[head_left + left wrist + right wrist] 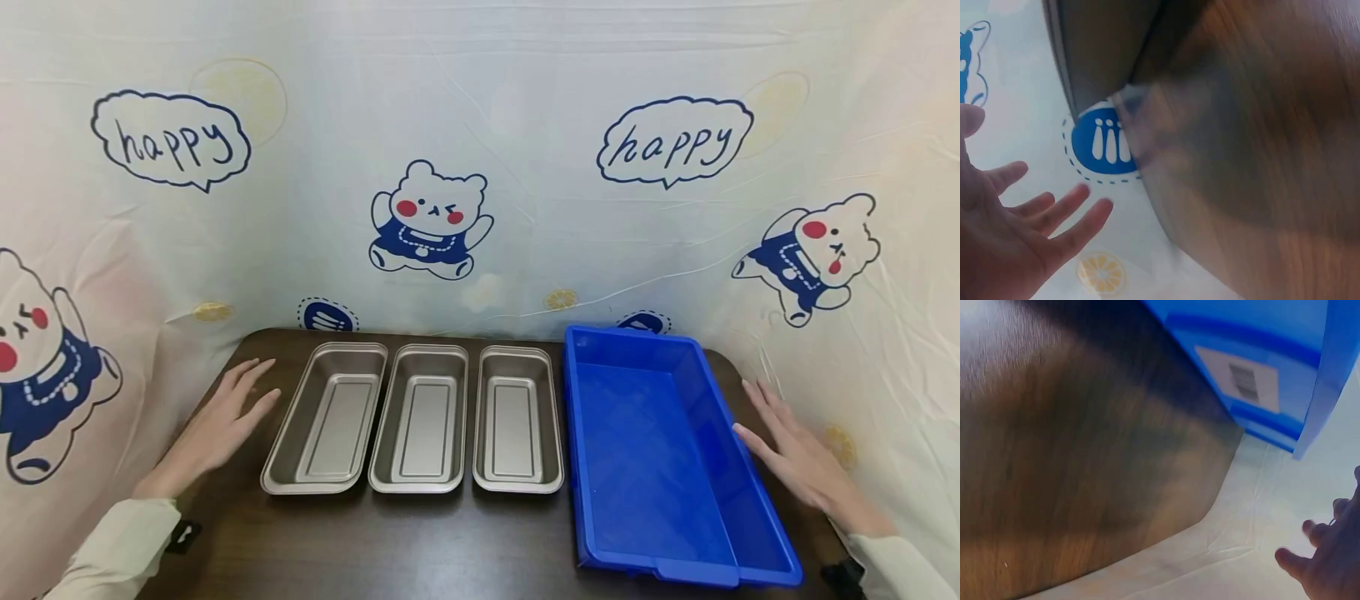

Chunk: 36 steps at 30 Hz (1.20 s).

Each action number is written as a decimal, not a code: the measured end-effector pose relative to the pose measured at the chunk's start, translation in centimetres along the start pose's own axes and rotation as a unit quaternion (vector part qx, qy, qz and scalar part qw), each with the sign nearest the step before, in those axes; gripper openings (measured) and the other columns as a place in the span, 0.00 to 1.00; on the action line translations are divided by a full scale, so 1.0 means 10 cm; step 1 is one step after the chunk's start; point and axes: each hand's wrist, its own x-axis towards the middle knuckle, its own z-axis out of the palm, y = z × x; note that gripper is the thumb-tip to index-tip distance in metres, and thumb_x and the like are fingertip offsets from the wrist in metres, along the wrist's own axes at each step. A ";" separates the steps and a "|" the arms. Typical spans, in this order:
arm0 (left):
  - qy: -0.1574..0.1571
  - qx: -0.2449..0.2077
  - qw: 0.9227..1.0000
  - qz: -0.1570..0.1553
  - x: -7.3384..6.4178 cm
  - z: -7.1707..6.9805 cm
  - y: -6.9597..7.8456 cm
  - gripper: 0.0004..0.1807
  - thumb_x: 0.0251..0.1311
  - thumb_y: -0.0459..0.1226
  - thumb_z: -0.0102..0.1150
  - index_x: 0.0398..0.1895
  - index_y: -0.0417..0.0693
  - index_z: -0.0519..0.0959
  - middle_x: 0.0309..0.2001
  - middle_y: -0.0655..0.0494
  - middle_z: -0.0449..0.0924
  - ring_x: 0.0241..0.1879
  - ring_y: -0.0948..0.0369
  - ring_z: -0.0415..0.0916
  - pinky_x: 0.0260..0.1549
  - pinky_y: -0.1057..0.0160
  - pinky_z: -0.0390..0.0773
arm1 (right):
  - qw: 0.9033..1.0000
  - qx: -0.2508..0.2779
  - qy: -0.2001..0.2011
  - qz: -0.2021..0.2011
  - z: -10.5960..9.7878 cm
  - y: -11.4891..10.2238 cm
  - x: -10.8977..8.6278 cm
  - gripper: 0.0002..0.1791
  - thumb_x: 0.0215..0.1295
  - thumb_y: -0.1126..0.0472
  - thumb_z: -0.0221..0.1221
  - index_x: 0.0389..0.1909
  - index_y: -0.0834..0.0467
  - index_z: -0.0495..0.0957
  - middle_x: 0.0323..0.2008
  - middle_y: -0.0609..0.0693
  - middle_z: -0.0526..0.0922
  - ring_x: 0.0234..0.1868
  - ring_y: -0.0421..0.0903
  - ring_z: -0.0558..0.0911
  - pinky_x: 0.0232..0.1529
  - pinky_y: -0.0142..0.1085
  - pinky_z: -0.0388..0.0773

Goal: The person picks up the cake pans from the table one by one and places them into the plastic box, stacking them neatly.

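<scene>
My left hand (217, 421) hovers at the table's left edge, beside the leftmost loaf pan, with its fingers spread and nothing in them. In the left wrist view the same hand (1029, 225) shows its loosely extended fingers. On the other side, my right hand (798, 454) is next to the right rim of a blue plastic tray (645, 450), also holding nothing. Three metal loaf pans stand in a row: a left pan (341, 429), a middle pan (427, 429) and a right pan (517, 429). Nothing lies inside the pans or the tray.
The dark wooden table (420, 550) carries the pans and the tray. Behind it hangs a pale curtain (525, 125) printed with bears and lemon slices, which also closes in both sides. A barcode label (1241, 378) is stuck on the tray's outer side.
</scene>
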 end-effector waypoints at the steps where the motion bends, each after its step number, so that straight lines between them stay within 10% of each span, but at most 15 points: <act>1: -0.001 0.000 1.000 0.000 -0.01 0.01 0.02 0.33 0.82 0.45 0.51 0.81 0.39 0.60 0.76 0.28 0.55 0.61 0.30 0.71 0.49 0.26 0.73 | 1.000 -0.001 0.002 -0.001 0.01 -0.02 -0.02 0.45 0.82 0.45 0.48 0.87 0.47 0.33 0.85 0.64 0.32 0.79 0.79 0.43 0.64 0.86 0.44; 6: -0.017 -0.005 1.000 -0.008 -0.09 0.04 0.10 0.34 0.82 0.46 0.50 0.82 0.39 0.59 0.74 0.28 0.57 0.50 0.37 0.79 0.42 0.32 0.79 | 1.000 -0.003 0.013 -0.004 0.06 -0.14 -0.12 0.46 0.81 0.46 0.51 0.88 0.48 0.35 0.85 0.64 0.34 0.79 0.79 0.44 0.65 0.85 0.45; 12: -0.033 -0.013 0.999 -0.028 -0.13 0.09 0.13 0.36 0.81 0.47 0.51 0.81 0.33 0.57 0.72 0.24 0.58 0.61 0.28 0.69 0.50 0.23 0.73 | 1.000 0.004 -0.009 0.016 0.13 -0.25 -0.24 0.46 0.82 0.45 0.51 0.88 0.46 0.34 0.85 0.63 0.33 0.78 0.81 0.45 0.60 0.87 0.48; 21: -0.068 -0.040 0.995 -0.066 -0.13 0.21 0.13 0.36 0.80 0.45 0.55 0.77 0.25 0.60 0.66 0.27 0.66 0.40 0.52 0.74 0.37 0.55 0.78 | 1.000 -0.007 -0.020 0.023 0.22 -0.37 -0.37 0.48 0.80 0.43 0.52 0.88 0.46 0.33 0.85 0.62 0.34 0.75 0.83 0.52 0.56 0.88 0.55; 29: -0.083 -0.052 0.992 -0.083 -0.15 0.26 0.14 0.34 0.76 0.43 0.61 0.74 0.28 0.66 0.65 0.27 0.70 0.37 0.55 0.74 0.36 0.55 0.79 | 0.999 -0.005 -0.023 0.025 0.33 -0.44 -0.47 0.49 0.80 0.43 0.53 0.88 0.48 0.34 0.86 0.60 0.34 0.73 0.84 0.57 0.55 0.88 0.56; 36: -0.113 -0.054 0.986 -0.107 -0.15 0.26 0.09 0.36 0.74 0.40 0.62 0.75 0.24 0.63 0.71 0.14 0.58 0.60 0.27 0.73 0.56 0.30 0.77 | 0.999 -0.012 -0.028 0.035 0.39 -0.47 -0.51 0.49 0.79 0.41 0.53 0.88 0.49 0.34 0.86 0.61 0.35 0.71 0.84 0.59 0.56 0.87 0.56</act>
